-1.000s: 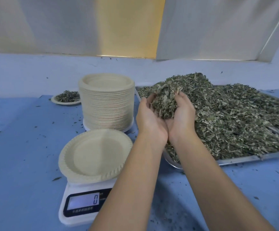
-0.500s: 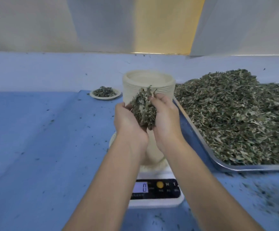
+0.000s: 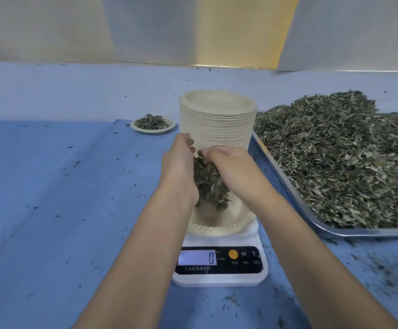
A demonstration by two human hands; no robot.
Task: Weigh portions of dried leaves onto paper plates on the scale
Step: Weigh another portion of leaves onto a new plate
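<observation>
Closely cupped, our left hand (image 3: pixel 180 172) and right hand (image 3: pixel 231 172) face each other. Their curled fingers press a crumbly, dark green clump of dried leaves (image 3: pixel 208 186) between the palms, low over the paper plate (image 3: pixel 217 230). That plate is round and cream with a crimped rim, and it sits on the white plastic scale (image 3: pixel 219 279), whose display (image 3: pixel 198 257) reads 0. Behind it stands a tall stack of plates (image 3: pixel 217 124); farther left, a small plate (image 3: pixel 154 131) holds leaves. To the right, a shiny metal tray (image 3: pixel 288 193) carries a shaggy heap of leaves (image 3: pixel 335 157). Crumb-flecked blue cloth (image 3: pixel 62 198) lies underneath.
</observation>
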